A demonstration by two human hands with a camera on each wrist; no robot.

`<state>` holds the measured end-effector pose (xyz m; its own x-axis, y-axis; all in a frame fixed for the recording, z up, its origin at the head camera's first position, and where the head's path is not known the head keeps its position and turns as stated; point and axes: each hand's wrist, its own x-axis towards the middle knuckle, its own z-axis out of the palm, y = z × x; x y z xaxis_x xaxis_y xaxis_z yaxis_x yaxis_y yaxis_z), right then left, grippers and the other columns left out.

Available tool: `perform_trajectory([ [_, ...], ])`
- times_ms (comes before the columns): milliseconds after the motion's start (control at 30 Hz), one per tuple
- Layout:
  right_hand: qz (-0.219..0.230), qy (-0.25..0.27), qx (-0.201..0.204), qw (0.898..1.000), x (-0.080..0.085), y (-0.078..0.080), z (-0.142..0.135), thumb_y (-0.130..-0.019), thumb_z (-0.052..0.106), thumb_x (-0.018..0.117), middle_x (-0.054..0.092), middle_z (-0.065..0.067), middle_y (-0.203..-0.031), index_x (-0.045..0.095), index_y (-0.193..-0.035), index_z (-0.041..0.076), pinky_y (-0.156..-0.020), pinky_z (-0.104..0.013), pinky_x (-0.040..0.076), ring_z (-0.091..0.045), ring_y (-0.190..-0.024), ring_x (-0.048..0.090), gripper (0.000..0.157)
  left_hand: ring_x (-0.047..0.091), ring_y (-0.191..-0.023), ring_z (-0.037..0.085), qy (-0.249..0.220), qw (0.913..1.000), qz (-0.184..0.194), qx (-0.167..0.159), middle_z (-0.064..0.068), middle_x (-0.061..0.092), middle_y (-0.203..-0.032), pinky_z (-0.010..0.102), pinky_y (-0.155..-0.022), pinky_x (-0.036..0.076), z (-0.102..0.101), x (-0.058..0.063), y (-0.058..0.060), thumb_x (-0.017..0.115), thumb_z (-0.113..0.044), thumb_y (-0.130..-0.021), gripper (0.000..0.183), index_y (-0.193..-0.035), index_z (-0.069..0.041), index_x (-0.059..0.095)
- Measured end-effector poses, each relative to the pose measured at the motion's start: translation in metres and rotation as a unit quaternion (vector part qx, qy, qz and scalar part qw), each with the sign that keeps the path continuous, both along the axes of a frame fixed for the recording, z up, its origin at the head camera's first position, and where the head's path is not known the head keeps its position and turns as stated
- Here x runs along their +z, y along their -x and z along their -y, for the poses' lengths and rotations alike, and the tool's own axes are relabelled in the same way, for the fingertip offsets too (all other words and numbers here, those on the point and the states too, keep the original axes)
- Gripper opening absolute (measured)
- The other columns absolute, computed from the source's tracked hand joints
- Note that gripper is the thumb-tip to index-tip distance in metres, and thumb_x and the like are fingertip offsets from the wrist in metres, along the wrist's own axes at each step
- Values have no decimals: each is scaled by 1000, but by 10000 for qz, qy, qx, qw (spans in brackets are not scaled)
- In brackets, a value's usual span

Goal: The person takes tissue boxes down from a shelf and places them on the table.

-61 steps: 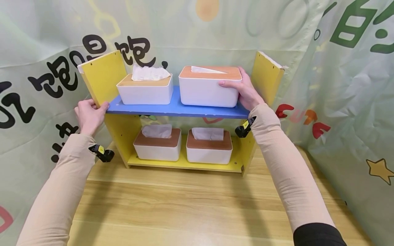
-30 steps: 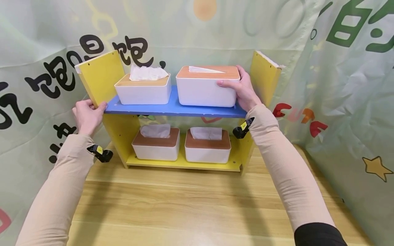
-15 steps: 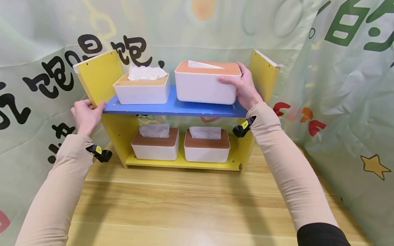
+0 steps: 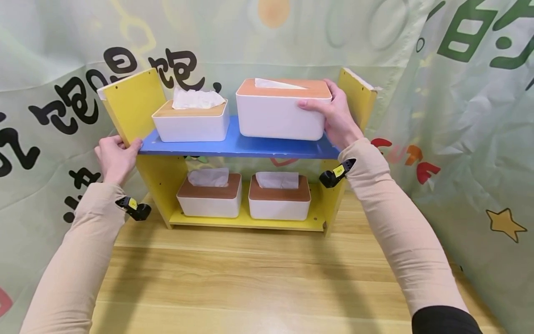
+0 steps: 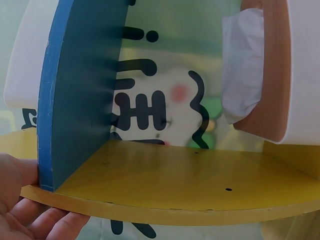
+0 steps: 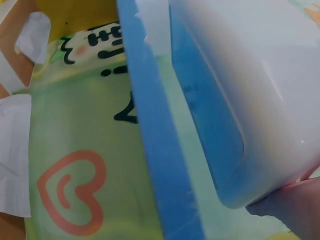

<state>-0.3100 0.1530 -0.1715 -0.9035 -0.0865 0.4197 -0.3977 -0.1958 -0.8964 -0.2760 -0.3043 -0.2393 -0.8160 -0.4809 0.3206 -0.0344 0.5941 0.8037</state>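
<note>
My right hand [image 4: 340,113] grips the right end of a white tissue box [image 4: 277,117] with a wood-coloured lid, thumb across its front. In the right wrist view, a gap shows between the raised tissue box [image 6: 280,90] and the blue board [image 6: 160,140]. My left hand [image 4: 114,160] grips the yellow left side panel [image 4: 133,104] of a small shelf unit. In the left wrist view, the thumb lies at the end of the blue board [image 5: 46,125] and the fingers curl behind the panel. Left of the raised box, another tissue box [image 4: 192,129] stands on the blue board.
Two tissue boxes with darker brown lids, a left one [image 4: 208,207] and a right one [image 4: 279,209], stand on the yellow bottom board [image 4: 246,224]. The unit stands on a wooden table [image 4: 233,273]. A printed cloth [image 4: 292,41] hangs close behind and around it.
My right hand has lifted the tissue box off the blue board and brought it slightly up and to the right. My left hand has kept its hold on the side panel.
</note>
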Motion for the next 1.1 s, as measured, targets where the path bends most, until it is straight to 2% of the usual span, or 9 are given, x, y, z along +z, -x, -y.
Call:
perform_trajectory([
  [167,-20,65,-13,10000,3,-8,-2,-77,4,79,58,-7,-116,53,-125,11,-88,-35,53,-24,-112,57,55,38,-131,25,84,9999,2,62,-43,31,-42,21,-91,29,0,-1,0,62,-37,-96,51,-130,1,66],
  [333,-68,115,2,9999,6,-17,-5,-77,2,79,58,-7,-116,53,-125,10,-90,-36,50,-24,-112,56,55,39,-129,23,90,9999,11,68,-43,31,-42,17,-85,28,0,-1,0,62,-38,-96,52,-130,1,66],
  [500,-32,198,56,9998,8,-26,-7,-77,1,79,58,-7,-116,51,-127,9,-89,-36,50,-24,-113,56,57,40,-133,24,41,10000,32,57,-43,30,-43,17,-85,29,0,-1,-1,62,-38,-96,52,-131,0,65],
  [667,-24,289,136,9995,10,-35,-7,-77,0,78,57,-8,-118,50,-128,7,-88,-36,51,-25,-114,55,59,38,-134,25,14,9999,94,55,-42,32,-43,21,-93,30,-1,1,-1,61,-38,-96,52,-132,0,64],
  [967,-18,278,76,9996,13,-50,-9,-77,-1,77,57,-8,-119,50,-131,8,-88,-35,49,-26,-114,54,61,42,-132,23,55,9999,54,117,-43,33,-44,14,-82,30,0,1,-1,62,-38,-95,52,-131,-1,65],
  [1100,20,355,63,9993,13,-56,-13,-78,-2,77,56,-9,-121,50,-132,9,-86,-35,49,-25,-114,54,61,45,-134,23,39,9999,35,124,-45,43,-52,14,-81,31,1,0,-1,63,-39,-95,52,-131,-2,66],
])
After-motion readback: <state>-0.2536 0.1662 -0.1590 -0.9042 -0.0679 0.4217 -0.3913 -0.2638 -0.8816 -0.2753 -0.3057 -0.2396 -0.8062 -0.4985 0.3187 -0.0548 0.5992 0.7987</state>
